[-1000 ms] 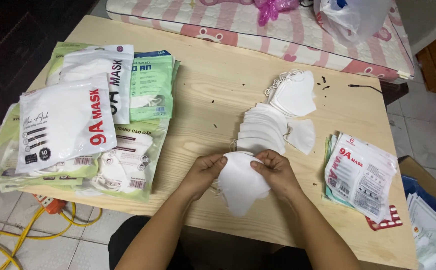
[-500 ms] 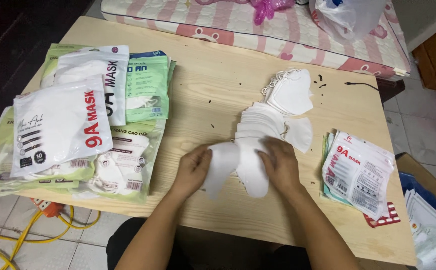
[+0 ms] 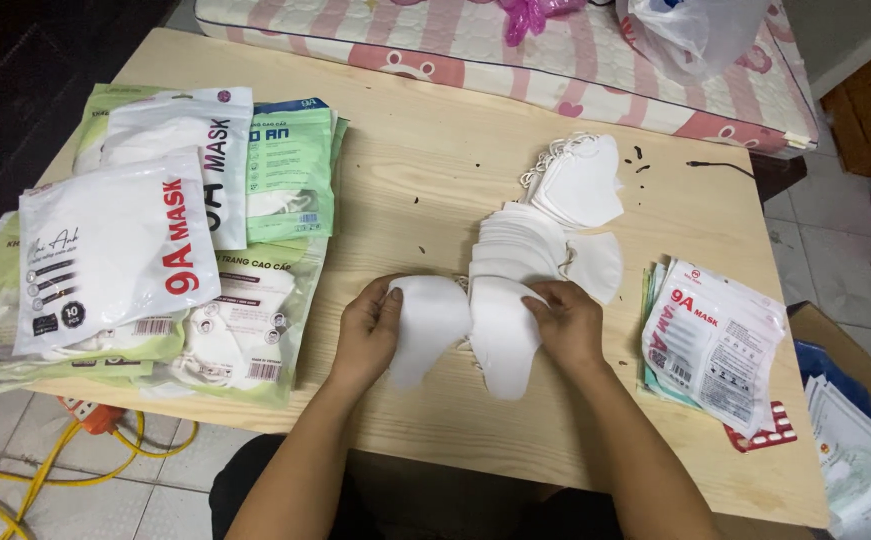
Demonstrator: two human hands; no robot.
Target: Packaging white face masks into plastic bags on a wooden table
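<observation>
My left hand grips one white folded face mask by its left edge. My right hand grips another white mask by its right edge. Both masks lie side by side, touching in the middle, low over the wooden table. Just beyond them a fanned row of white masks runs up to a small pile with ear loops.
Filled white and green mask packs cover the table's left side. A small stack of flat empty packs lies at the right. A pink patterned mattress borders the far edge. Yellow cable and a power strip lie on the floor.
One second ago both hands held a single bundle of masks together. They have since pulled apart sideways, each hand now holding its own mask.
</observation>
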